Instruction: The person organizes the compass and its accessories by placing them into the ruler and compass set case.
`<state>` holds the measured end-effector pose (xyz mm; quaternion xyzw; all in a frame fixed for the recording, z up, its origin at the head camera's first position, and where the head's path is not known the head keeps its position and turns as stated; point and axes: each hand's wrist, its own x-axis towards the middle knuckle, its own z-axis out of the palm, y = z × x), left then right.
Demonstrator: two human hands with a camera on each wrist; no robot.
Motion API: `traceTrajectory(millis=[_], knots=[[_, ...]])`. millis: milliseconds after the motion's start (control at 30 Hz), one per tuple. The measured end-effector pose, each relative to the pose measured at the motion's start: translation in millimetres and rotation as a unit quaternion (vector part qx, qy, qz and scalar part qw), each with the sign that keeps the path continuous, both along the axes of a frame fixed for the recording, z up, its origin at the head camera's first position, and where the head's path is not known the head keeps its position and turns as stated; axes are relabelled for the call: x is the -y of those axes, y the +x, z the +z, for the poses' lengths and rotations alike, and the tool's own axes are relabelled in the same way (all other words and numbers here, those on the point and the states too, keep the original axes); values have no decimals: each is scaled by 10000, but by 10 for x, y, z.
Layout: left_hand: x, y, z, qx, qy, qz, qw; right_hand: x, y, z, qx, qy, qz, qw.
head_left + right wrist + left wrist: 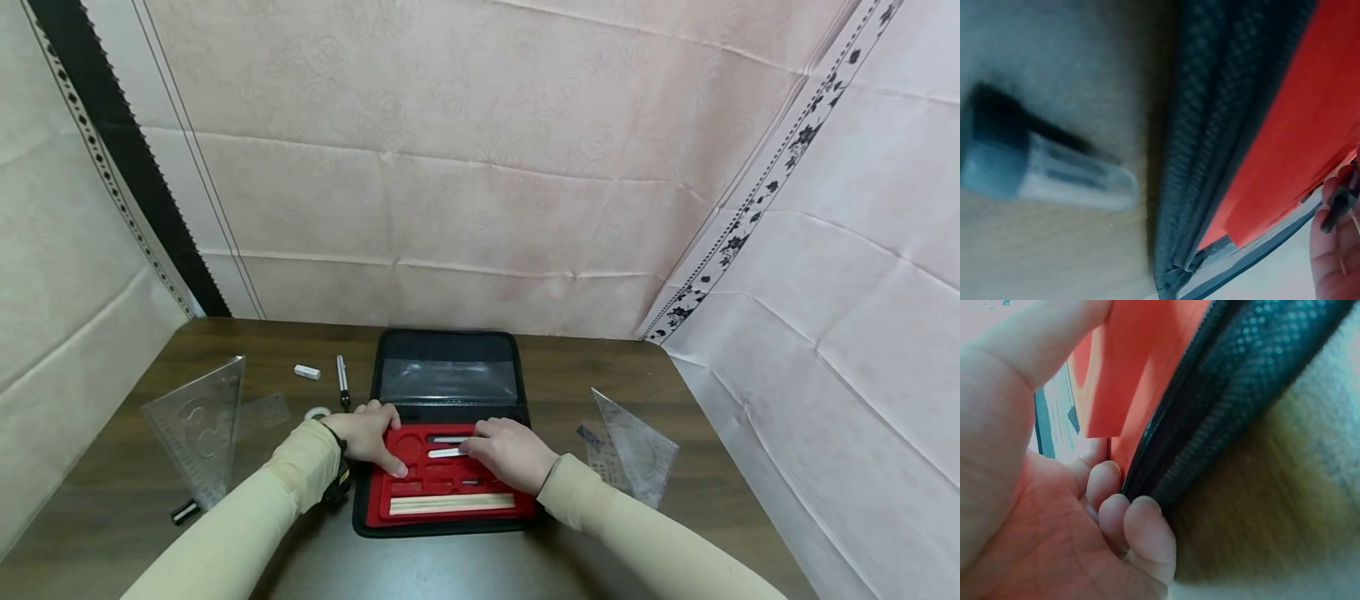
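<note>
An unzipped black case (450, 343) lies on the table with a red moulded tray (408, 448) in its near half. My left hand (365, 433) grips the tray's left side, thumb over the top and fingers curled at the zip edge. Over the tray's right part, my right hand (510, 454) pinches a small black piece (1340, 203), whose exact kind I cannot tell. White slim pieces (444, 452) sit in a slot beside the right fingertips. Pale wooden sticks (452, 503) fill the tray's front slot.
Left of the case are a clear set square (198, 425), a clear ruler (262, 414), a white eraser (307, 372) and a pen (342, 383). To the right lies another set square (637, 450). A dark-capped clear tube (1072, 175) rests near the case's edge.
</note>
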<state>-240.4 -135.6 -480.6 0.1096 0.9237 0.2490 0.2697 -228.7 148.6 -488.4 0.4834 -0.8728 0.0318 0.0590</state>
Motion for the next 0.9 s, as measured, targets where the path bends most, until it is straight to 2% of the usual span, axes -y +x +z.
traceTrajectory(millis=[167,467,667,900], knots=[[-10,-8,-7,-10,-15,-15,10000,-21,33,-13,-38,6,7,10000],[-12,7,22,-40,-64,-10,10000,-15,22,-21,-406,445,78,9982],[-16,10,36,-69,-52,-25,10000,-10,30,-21,-398,554,99,9976],[2,-10,-27,-20,34,46,10000,-6,29,-23,-449,777,93,9959]])
